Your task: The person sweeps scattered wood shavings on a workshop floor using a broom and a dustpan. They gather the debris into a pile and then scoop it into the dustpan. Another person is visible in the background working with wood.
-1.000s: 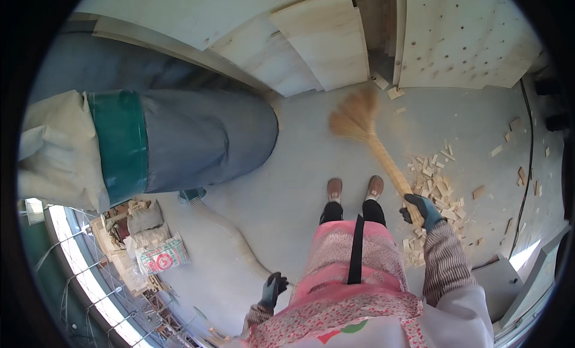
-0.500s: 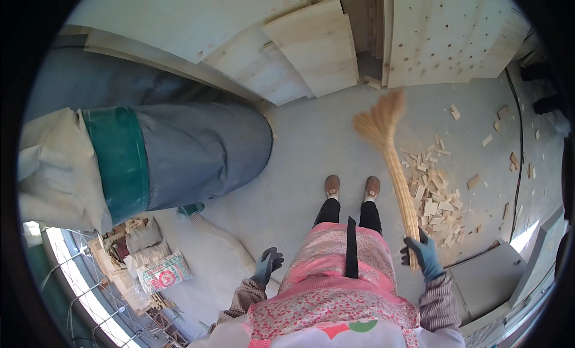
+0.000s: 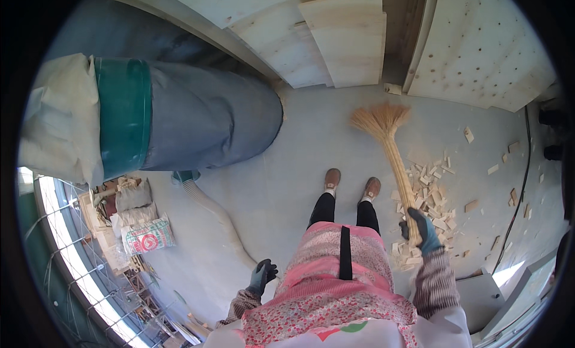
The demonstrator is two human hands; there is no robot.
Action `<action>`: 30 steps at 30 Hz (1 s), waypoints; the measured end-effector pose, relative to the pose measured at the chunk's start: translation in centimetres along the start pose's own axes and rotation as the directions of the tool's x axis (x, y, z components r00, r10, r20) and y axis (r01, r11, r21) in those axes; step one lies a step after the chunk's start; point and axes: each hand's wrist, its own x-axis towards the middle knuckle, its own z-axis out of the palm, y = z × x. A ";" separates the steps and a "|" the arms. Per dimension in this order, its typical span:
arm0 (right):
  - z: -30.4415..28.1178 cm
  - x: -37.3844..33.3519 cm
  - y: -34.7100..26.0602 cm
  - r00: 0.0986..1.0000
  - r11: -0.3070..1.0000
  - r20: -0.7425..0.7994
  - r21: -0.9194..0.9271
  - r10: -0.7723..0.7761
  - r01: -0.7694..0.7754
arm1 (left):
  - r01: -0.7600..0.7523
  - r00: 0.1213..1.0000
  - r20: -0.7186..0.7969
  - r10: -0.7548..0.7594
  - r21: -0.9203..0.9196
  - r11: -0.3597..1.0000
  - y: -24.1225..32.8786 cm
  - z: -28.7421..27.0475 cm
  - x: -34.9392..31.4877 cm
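A straw broom (image 3: 393,156) slants away from me, its flared bristles at the far end touching the grey floor. My right hand (image 3: 426,231), in a grey-blue glove with dark fingers, is closed round the lower end of the broom's handle. Just right of the handle lies a heap of small wood offcuts (image 3: 436,204). My left hand (image 3: 261,276), gloved alike, hangs beside my pink apron with loosely bent fingers and holds nothing. It is nearest to a ribbed hose (image 3: 221,219) on the floor.
A grey-covered machine with a green band (image 3: 124,117) stands left. Boards (image 3: 350,42) lean along the far side, with a knotty panel (image 3: 479,48) at right. A cable (image 3: 520,198) crosses the floor beyond scattered offcuts. A printed sack (image 3: 147,235) lies lower left.
My right hand has moved up with the broom, and the bristles have spread out on the floor. The view has shifted, and my feet have stepped slightly apart.
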 end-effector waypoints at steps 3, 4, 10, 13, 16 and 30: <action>1.0 -6.1 -1.0 0.996 0.985 -0.088 -0.174 0.004 -0.019 | 0.061 0.998 0.026 -0.060 -0.031 0.998 -2.6 0.9 -0.2; 1.2 -7.2 -1.6 0.995 0.964 -0.099 -0.267 -0.019 -0.008 | 0.058 0.998 0.032 -0.057 -0.027 0.998 -2.9 1.3 -0.3; -2.9 6.3 -9.8 1.000 0.996 -0.011 -0.090 -0.009 0.008 | -0.047 0.998 0.036 0.048 -0.027 0.999 -0.8 2.3 -0.8; -0.4 5.2 -10.4 0.992 0.998 -0.117 0.023 0.055 -0.052 | -0.037 0.999 -0.037 0.035 -0.041 0.998 -1.2 1.3 -1.9; -4.1 4.8 -5.7 0.995 0.980 0.092 0.191 0.047 -0.064 | 0.025 0.998 -0.061 -0.029 -0.060 0.998 -2.7 1.5 -2.4; -3.1 -4.1 -0.1 0.964 0.961 -0.264 -0.256 0.035 -0.105 | -0.102 0.992 0.078 0.100 0.020 0.995 5.0 2.0 1.7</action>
